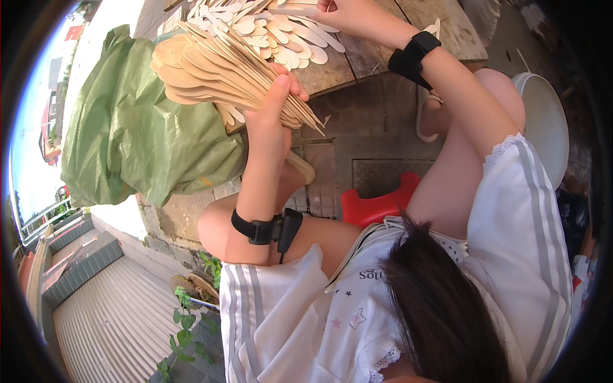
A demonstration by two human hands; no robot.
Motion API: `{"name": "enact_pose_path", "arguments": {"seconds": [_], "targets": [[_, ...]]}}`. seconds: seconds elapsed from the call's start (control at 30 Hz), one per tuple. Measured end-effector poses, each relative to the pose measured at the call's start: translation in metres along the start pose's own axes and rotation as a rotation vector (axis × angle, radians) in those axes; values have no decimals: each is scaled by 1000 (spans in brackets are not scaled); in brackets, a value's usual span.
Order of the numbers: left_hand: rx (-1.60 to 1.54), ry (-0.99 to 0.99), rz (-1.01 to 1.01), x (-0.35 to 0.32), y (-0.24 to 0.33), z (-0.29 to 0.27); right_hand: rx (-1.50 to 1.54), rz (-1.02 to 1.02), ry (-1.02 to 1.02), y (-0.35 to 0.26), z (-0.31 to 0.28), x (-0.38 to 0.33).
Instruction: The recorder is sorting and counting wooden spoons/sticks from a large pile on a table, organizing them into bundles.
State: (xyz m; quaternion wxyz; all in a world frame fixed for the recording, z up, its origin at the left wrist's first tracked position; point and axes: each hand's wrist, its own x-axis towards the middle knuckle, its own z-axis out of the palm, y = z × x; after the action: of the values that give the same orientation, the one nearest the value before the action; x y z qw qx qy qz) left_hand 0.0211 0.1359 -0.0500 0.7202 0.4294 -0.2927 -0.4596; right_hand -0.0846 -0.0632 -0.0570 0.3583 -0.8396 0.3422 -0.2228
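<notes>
My left hand is closed round the handles of a thick fanned bundle of flat wooden spoons. Their broad rounded heads point up and left, and the thin handle ends stick out past my fingers at lower right. Under and beyond the bundle lies a loose pile of paler wooden spoons on a wooden table. At the top edge my right hand reaches over the right side of this pile with its fingers curled in. The picture cuts it off partly, so whatever it pinches is unclear.
A green woven sack stands left of the table. Below the table's near edge is a red plastic stool between my legs. A white bucket stands at the right. Leafy plants grow at lower left.
</notes>
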Motion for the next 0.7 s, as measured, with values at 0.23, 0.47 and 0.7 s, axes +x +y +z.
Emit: {"name": "enact_pose_path", "arguments": {"seconds": [0.23,0.47,0.7], "targets": [[-76,91,-118,6,-3,-1,773,-141,-5,2,-51,12],[-42,149,-335,4,-13,15,871,-260,-440,-17,-11,-11],[-192,-23,-358,-1,-13,20,962,-296,-402,-22,11,-12]]}}
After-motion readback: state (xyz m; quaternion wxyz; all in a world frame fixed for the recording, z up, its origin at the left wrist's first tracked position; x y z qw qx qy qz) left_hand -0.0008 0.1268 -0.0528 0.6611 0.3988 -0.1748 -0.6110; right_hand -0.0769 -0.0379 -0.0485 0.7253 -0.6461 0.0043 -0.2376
